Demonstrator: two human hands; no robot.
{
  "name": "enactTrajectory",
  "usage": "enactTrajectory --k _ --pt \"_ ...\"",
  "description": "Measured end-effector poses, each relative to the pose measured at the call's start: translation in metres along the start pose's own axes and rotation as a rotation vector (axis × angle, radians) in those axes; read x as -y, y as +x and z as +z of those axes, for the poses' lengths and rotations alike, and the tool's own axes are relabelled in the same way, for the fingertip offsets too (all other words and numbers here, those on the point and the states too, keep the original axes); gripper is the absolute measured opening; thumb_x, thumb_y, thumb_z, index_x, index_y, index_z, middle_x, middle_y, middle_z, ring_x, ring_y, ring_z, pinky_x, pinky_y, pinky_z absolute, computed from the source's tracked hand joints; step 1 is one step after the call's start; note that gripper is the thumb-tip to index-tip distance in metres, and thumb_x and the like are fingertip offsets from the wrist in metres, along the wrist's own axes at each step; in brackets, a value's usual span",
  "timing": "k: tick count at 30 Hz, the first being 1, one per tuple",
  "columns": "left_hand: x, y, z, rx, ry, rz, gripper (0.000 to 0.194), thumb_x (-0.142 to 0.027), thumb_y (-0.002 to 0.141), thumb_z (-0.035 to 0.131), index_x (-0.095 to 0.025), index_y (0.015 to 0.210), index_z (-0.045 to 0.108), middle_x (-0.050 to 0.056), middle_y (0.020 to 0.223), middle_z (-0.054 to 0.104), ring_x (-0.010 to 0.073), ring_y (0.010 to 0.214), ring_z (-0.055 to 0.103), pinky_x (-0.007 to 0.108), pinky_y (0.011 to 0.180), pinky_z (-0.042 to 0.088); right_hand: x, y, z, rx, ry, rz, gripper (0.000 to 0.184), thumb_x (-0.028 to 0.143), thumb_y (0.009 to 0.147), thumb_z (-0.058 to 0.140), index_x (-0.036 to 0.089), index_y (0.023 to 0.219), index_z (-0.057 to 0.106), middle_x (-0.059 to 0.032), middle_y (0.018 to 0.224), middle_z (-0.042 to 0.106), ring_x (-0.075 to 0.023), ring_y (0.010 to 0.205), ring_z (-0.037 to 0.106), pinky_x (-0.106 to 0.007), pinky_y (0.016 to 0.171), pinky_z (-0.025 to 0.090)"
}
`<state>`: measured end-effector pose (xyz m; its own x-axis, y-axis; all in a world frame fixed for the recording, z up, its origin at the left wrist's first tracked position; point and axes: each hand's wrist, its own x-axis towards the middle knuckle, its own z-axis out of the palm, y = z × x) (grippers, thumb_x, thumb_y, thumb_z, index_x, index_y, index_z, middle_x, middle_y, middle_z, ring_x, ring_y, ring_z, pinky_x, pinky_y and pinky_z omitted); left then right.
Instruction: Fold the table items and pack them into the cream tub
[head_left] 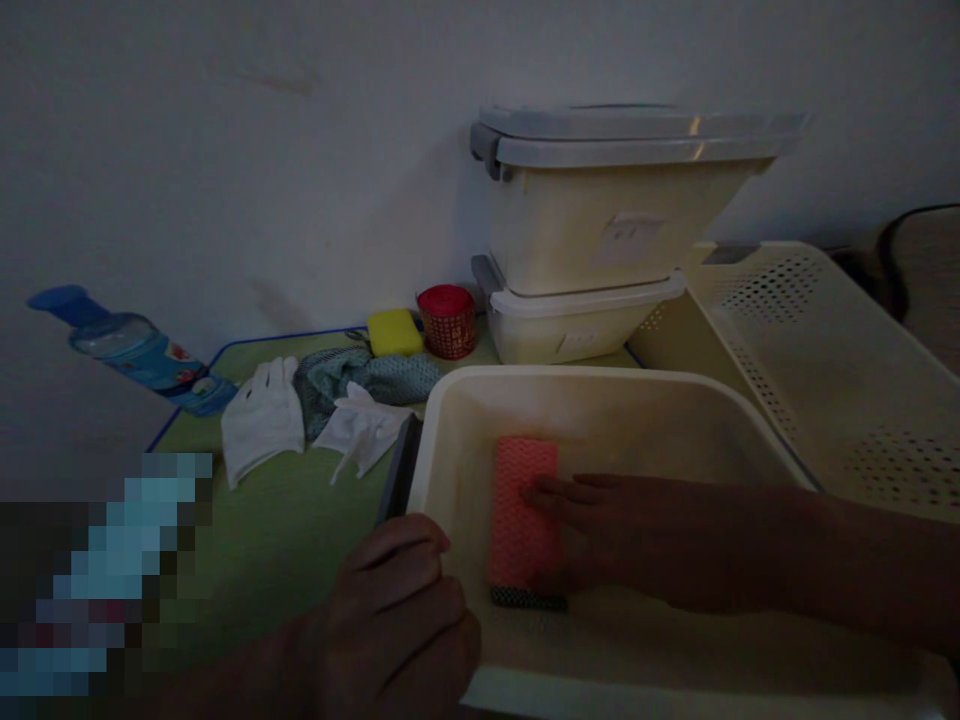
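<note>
A cream plastic storage bin stands open in front of me. My left hand is closed around its near left rim, by the dark grey handle. Inside the bin, my right hand reaches in from the right and holds a pink textured scrubbing sponge against the bin's inner surface. Its fingers press over the right part of the sponge, and the thumb is hard to make out in the dim light. A dark speckled edge shows at the sponge's near end.
Two lidded bins are stacked behind. A perforated basket stands to the right. On the green table are white gloves, a grey-green cloth, a yellow sponge, a red round container and a blue-capped bottle.
</note>
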<state>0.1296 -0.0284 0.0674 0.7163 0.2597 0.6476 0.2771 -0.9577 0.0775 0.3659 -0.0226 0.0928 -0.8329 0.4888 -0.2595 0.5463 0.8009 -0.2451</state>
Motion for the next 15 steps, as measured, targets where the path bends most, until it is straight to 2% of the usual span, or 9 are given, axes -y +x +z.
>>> enactTrajectory --k 3,4,9,12,15 --pt "-0.001 0.0 -0.002 0.013 0.007 -0.012 0.043 -0.023 0.093 0.031 -0.017 0.058 0.055 -0.002 0.049 0.054 0.0095 0.05 0.046 0.025 0.071 0.045 -0.001 0.0 -0.007 0.146 -0.004 -0.058 0.045 -0.003 0.075 0.047 0.016 0.114 0.06 -0.0221 0.133 0.042 -0.0301 0.123 0.04 -0.042 0.098 0.04" --pt "-0.001 0.0 -0.002 0.021 0.007 -0.023 0.042 -0.02 0.093 0.032 -0.017 0.058 0.055 -0.002 0.049 0.054 0.0095 0.05 0.046 0.025 0.072 0.045 0.001 -0.001 -0.01 0.149 0.011 -0.059 0.047 -0.006 0.073 0.048 0.015 0.113 0.06 -0.022 0.133 0.042 -0.0299 0.124 0.039 -0.041 0.1 0.038" --pt "-0.003 0.0 -0.004 0.02 0.006 -0.061 0.042 -0.013 0.091 0.032 -0.017 0.057 0.055 -0.002 0.048 0.054 0.0096 0.05 0.046 0.026 0.071 0.046 0.006 -0.012 -0.019 0.06 0.11 -0.039 0.06 -0.011 0.068 0.043 0.02 0.116 0.058 -0.0112 0.137 0.041 -0.0239 0.13 0.029 -0.041 0.106 0.03" --pt "-0.005 -0.001 -0.004 0.01 0.01 -0.073 0.042 -0.011 0.091 0.031 -0.018 0.058 0.057 -0.002 0.047 0.053 0.01 0.049 0.045 0.026 0.07 0.047 0.002 -0.014 -0.008 0.068 0.159 -0.04 0.064 -0.012 0.064 0.042 0.024 0.115 0.058 -0.007 0.139 0.04 -0.023 0.132 0.026 -0.043 0.106 0.03" --pt "-0.007 -0.002 -0.003 0.006 0.016 -0.097 0.043 -0.011 0.091 0.03 -0.018 0.058 0.056 -0.003 0.047 0.053 0.0096 0.051 0.046 0.025 0.072 0.046 -0.002 -0.012 0.005 -0.005 0.18 0.023 0.06 -0.01 0.067 0.041 0.025 0.113 0.059 -0.0079 0.138 0.041 -0.0249 0.131 0.029 -0.046 0.103 0.035"
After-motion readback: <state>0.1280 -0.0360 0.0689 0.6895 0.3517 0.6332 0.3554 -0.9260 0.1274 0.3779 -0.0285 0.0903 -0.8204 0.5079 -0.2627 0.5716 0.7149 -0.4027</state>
